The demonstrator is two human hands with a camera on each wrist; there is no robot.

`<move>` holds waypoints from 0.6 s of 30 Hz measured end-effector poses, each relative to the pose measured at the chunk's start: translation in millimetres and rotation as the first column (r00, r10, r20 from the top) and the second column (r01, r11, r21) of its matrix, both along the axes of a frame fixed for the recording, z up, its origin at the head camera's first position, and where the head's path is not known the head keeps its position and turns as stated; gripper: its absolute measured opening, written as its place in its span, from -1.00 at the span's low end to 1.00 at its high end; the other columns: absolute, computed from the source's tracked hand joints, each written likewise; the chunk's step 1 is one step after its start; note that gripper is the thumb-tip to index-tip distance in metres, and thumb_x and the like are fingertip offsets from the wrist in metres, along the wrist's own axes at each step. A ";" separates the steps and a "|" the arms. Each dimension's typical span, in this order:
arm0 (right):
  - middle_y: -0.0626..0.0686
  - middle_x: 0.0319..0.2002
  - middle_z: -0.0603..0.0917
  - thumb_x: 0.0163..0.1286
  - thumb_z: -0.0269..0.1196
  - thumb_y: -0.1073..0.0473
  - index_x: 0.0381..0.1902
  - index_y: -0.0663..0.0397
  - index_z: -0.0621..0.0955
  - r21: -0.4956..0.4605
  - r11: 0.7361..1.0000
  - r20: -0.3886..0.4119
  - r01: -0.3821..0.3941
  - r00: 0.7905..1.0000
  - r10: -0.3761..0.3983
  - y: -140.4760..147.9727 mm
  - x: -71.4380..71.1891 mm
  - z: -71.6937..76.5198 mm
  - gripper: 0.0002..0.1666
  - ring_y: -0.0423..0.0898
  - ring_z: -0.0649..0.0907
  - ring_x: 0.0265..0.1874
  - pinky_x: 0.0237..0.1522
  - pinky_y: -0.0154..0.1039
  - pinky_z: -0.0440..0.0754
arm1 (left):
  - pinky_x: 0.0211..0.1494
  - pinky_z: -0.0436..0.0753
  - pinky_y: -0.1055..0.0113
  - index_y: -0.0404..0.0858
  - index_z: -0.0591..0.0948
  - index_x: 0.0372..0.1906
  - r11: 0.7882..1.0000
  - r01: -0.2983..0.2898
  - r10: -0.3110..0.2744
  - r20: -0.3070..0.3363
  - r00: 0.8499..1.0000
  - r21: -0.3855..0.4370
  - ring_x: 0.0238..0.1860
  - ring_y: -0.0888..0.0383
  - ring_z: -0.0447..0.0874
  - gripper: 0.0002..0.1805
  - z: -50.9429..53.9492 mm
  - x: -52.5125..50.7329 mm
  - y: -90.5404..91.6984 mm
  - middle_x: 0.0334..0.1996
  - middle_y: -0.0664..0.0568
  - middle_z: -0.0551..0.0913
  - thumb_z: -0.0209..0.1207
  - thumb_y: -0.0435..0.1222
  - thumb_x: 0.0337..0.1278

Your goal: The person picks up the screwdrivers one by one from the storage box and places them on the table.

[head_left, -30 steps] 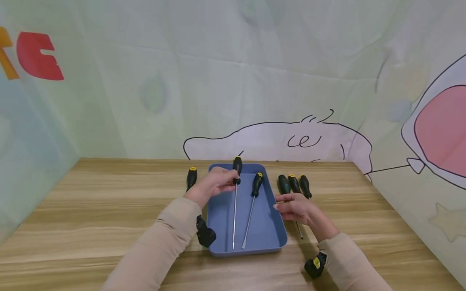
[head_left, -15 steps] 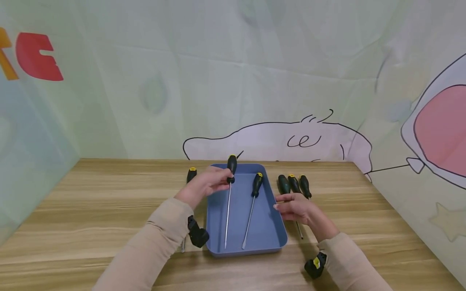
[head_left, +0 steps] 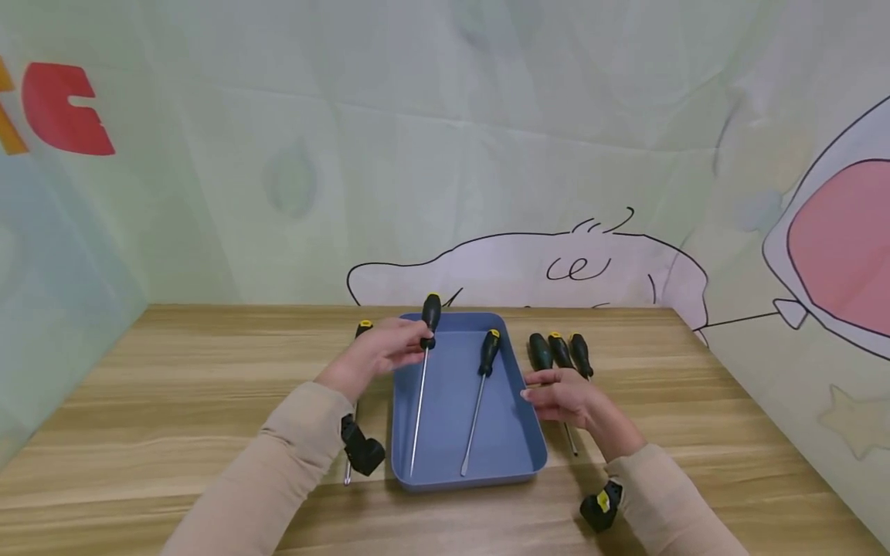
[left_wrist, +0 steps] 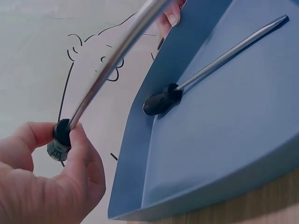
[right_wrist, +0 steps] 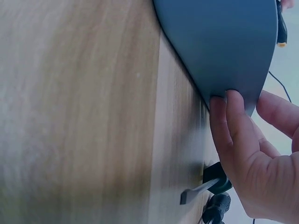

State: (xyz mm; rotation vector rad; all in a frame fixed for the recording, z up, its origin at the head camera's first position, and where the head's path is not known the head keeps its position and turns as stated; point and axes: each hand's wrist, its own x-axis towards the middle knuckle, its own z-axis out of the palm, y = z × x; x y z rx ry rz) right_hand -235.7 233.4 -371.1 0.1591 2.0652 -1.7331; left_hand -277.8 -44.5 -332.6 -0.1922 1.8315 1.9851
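My left hand (head_left: 375,355) pinches a long screwdriver (head_left: 420,413) between thumb and fingers, where its black, yellow-capped handle meets the metal shaft. The screwdriver is raised over the left side of a blue tray (head_left: 455,480), handle away from me. A second screwdriver (head_left: 490,353) lies in the tray, its handle against the far wall in the left wrist view. My right hand (head_left: 566,398) touches the tray's right side. In the right wrist view its extended fingers (right_wrist: 240,121) rest on the outer wall, with the thumb at the rim.
Several screwdrivers (head_left: 559,351) lie on the wooden table (head_left: 229,371) right of the tray, partly behind my right hand. Another screwdriver (head_left: 348,472) lies left of the tray, mostly under my left hand and wrist camera. A printed cloth (head_left: 417,154) hangs behind the table.
My left hand has moved left with its screwdriver, from the tray's middle toward its left wall. The right hand and the screwdriver lying in the tray keep their places.
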 end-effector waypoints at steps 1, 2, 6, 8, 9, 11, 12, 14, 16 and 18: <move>0.12 -0.22 0.59 0.26 0.17 0.38 0.21 0.50 0.29 0.000 1.000 -0.001 -0.002 1.000 0.002 -0.3 0.0 0.3 -0.41 -0.15 0.63 -0.36 -0.17 -0.15 0.63 | -0.15 0.60 0.43 -0.53 0.28 0.23 1.000 -0.004 0.004 0.001 1.000 0.004 -0.13 0.06 0.49 -0.49 -0.6 -0.1 -1.9 -0.08 -0.19 0.47 -0.02 -0.44 0.16; 0.12 -0.22 0.59 0.26 0.17 0.38 0.21 0.50 0.30 -0.001 1.000 -0.001 -0.002 1.000 0.002 -0.4 -0.2 0.3 -0.41 -0.15 0.63 -0.36 -0.17 -0.15 0.63 | -0.13 0.60 0.42 -0.53 0.27 0.23 1.000 -0.007 0.007 0.003 1.000 0.008 -0.13 0.06 0.49 -0.48 -1.2 -0.2 -3.7 -0.07 -0.20 0.46 -0.03 -0.44 0.15; 0.13 -0.22 0.59 0.26 0.18 0.39 0.21 0.50 0.30 -0.001 1.000 -0.001 0.000 1.000 0.000 -1.0 -0.6 0.0 -0.41 -0.15 0.63 -0.36 -0.17 -0.14 0.63 | -0.10 0.60 0.40 -0.56 0.26 0.23 1.000 -0.009 0.009 0.002 1.000 0.016 -0.19 0.09 0.50 -0.48 -4.2 -0.3 -11.4 -0.06 -0.22 0.45 -0.04 -0.45 0.14; 0.13 -0.21 0.59 0.25 0.18 0.39 0.21 0.50 0.30 -0.002 1.000 -0.002 0.000 1.000 0.000 -1.0 -0.8 -0.4 -0.41 -0.14 0.63 -0.36 -0.17 -0.14 0.63 | -0.11 0.60 0.41 -0.55 0.27 0.22 1.000 -0.009 0.009 0.002 1.000 0.005 -0.19 0.09 0.50 -0.48 -5.8 0.1 -15.4 -0.07 -0.21 0.46 -0.04 -0.45 0.13; 0.13 -0.21 0.59 0.25 0.18 0.39 0.21 0.50 0.30 -0.001 1.000 -0.002 -0.001 1.000 0.001 -1.0 -0.8 -0.5 -0.41 -0.14 0.63 -0.36 -0.16 -0.14 0.63 | -0.12 0.60 0.41 -0.55 0.27 0.22 1.000 -0.007 0.007 0.000 1.000 0.003 -0.20 0.10 0.50 -0.48 -6.5 0.3 -17.2 -0.08 -0.20 0.46 -0.04 -0.45 0.12; 0.13 -0.22 0.59 0.25 0.18 0.39 0.20 0.50 0.31 -0.001 1.000 -0.003 -0.001 1.000 0.001 -1.0 -0.9 -0.6 -0.42 -0.14 0.63 -0.36 -0.16 -0.14 0.63 | -0.14 0.60 0.42 -0.55 0.26 0.22 1.000 -0.006 0.006 -0.003 1.000 0.001 -0.21 0.11 0.51 -0.48 -7.9 0.5 -20.6 -0.12 -0.18 0.47 -0.04 -0.44 0.12; 0.12 -0.23 0.59 0.25 0.18 0.39 0.20 0.50 0.31 -0.001 1.000 -0.003 0.000 1.000 0.000 -1.0 -1.0 -0.7 -0.42 -0.14 0.63 -0.36 -0.16 -0.14 0.63 | -0.15 0.61 0.43 -0.55 0.26 0.22 1.000 -0.008 0.008 -0.001 1.000 0.004 -0.21 0.11 0.51 -0.47 -8.2 0.6 -22.1 -0.14 -0.17 0.47 -0.04 -0.44 0.12; 0.12 -0.24 0.59 0.26 0.18 0.39 0.20 0.50 0.31 -0.004 1.000 -0.003 0.000 1.000 0.000 -1.1 -0.9 -0.6 -0.42 -0.15 0.63 -0.36 -0.17 -0.14 0.63 | -0.18 0.61 0.46 -0.55 0.24 0.24 1.000 -0.006 0.006 -0.003 1.000 0.015 -0.25 0.14 0.51 -0.46 -8.7 0.9 -24.6 -0.19 -0.14 0.47 -0.04 -0.44 0.12; 0.11 -0.24 0.59 0.25 0.17 0.39 0.20 0.51 0.30 -0.010 1.000 -0.004 -0.002 1.000 0.002 -1.5 -0.6 -0.3 -0.42 -0.15 0.63 -0.37 -0.17 -0.14 0.63 | -0.22 0.61 0.48 -0.55 0.22 0.25 1.000 -0.003 0.003 -0.005 1.000 0.025 -0.28 0.16 0.51 -0.45 -9.1 1.2 -26.9 -0.23 -0.12 0.47 -0.05 -0.45 0.13; 0.10 -0.25 0.59 0.26 0.17 0.39 0.20 0.51 0.30 -0.015 1.000 -0.005 -0.005 1.000 0.005 -2.0 0.1 0.3 -0.42 -0.16 0.63 -0.37 -0.18 -0.14 0.63 | -0.23 0.60 0.48 -0.55 0.20 0.26 0.999 0.003 -0.003 -0.007 1.000 0.034 -0.30 0.17 0.51 -0.44 -8.7 2.4 -29.5 -0.26 -0.10 0.47 -0.05 -0.45 0.13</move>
